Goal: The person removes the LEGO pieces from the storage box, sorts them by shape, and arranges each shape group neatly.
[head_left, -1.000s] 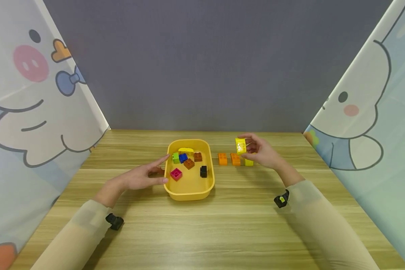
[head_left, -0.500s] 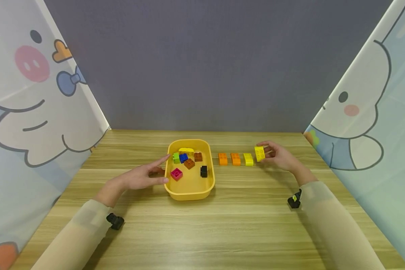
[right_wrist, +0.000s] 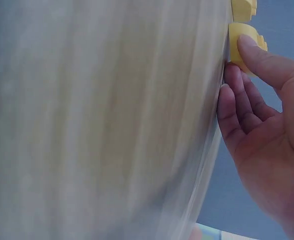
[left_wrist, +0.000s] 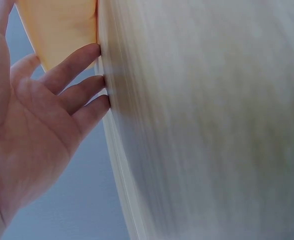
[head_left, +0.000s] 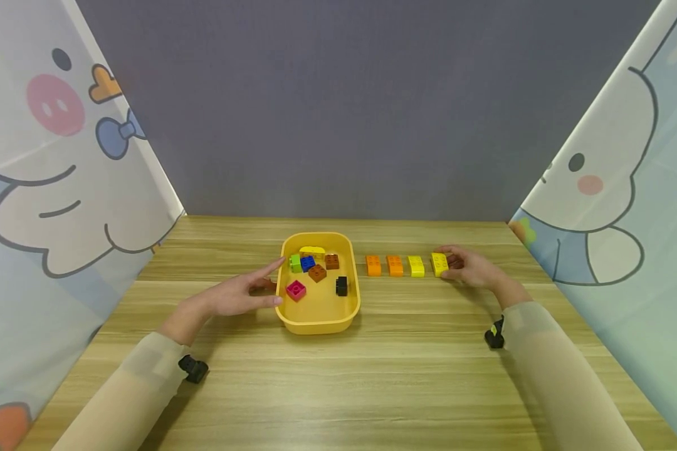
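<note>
My right hand (head_left: 471,268) pinches a yellow toy brick (head_left: 439,264), studs up, at the right end of a row on the table. In the right wrist view the thumb lies on that brick's side and fingertips reach the tabletop. To its left stand another yellow brick (head_left: 415,266) and two orange bricks, one nearer (head_left: 395,265) and one farther (head_left: 373,265), with small gaps between. My left hand (head_left: 231,295) touches the left side of a yellow plastic tray (head_left: 318,328), thumb and fingers extended; the left wrist view shows its fingers spread beside the tray wall (left_wrist: 62,30).
Inside the tray lie a green brick (head_left: 296,263), a blue brick (head_left: 308,264), a magenta brick (head_left: 296,290), a black brick (head_left: 341,286), two brown bricks (head_left: 317,272) and a yellow curved piece (head_left: 313,250). A grey panel (head_left: 338,113) rises behind the wooden table (head_left: 327,388).
My right hand has carried the yellow brick rightward and down from above the row to its right end. The left hand and the tray have stayed in place.
</note>
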The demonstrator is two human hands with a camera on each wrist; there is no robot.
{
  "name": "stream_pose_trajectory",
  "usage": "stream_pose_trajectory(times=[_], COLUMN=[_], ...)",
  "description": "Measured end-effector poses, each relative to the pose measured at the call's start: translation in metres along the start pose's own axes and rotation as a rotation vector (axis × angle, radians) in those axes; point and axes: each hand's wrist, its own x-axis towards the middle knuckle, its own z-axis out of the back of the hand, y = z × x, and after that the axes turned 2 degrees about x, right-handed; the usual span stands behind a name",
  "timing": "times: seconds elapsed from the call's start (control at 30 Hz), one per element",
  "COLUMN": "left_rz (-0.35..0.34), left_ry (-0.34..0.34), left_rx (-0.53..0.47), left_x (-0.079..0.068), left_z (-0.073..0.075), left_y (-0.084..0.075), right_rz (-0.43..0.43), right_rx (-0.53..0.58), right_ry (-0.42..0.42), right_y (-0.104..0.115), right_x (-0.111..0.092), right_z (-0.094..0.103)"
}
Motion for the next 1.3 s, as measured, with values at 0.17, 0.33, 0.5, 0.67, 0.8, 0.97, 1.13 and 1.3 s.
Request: stream_pose_trajectory(times=[0.17, 0.33, 0.5, 0.67, 0.8, 0.97, 1.13, 1.3], left_rz=[0.002, 0.003, 0.004, 0.006, 0.006, 0.010, 0.011, 0.006], left_ry=[0.001, -0.002, -0.004, -0.001, -0.004, -0.002, -0.003, -0.006], left_rx=[-0.003, -0.001, 0.003, -0.003, -0.004, -0.009, -0.008, -0.002], left_x=[0.0002, 0.0005, 0.0002, 0.0000, 0.0001, 0.0002, 0.0001, -0.0005], left_z=[0.0000, -0.0002, 0.0001, 0.0000, 0.0000, -0.0003, -0.0004, -0.0003], left_y=[0.0001, 0.0000, -0.0009, -0.0012, -0.0013, -0.0008, -0.0007, -0.0017], right_rz=[-0.008, -0.010, -0.010, -0.015, -0.013, -0.010, -0.021, -0.009], right_rx=[-0.025, -0.055, -0.052, -0.041, -0.044, -0.052, -0.064, -0.031], right_ry=[0.041, 0.070, 0.094, 0.108, 0.110, 0.111, 0.111, 0.076], right_y=[0.0005, -0.0006, -0.0024, -0.0041, -0.0048, -0.0051, -0.0047, -0.0036], right_x=[0.0007, 0.0014, 0.0040, 0.0065, 0.0069, 0.0071, 0.0064, 0.0038], right_z=[0.0008, 0.0007, -0.0007, -0.0014, -0.0005, -0.0004, -0.0004, 0.0007])
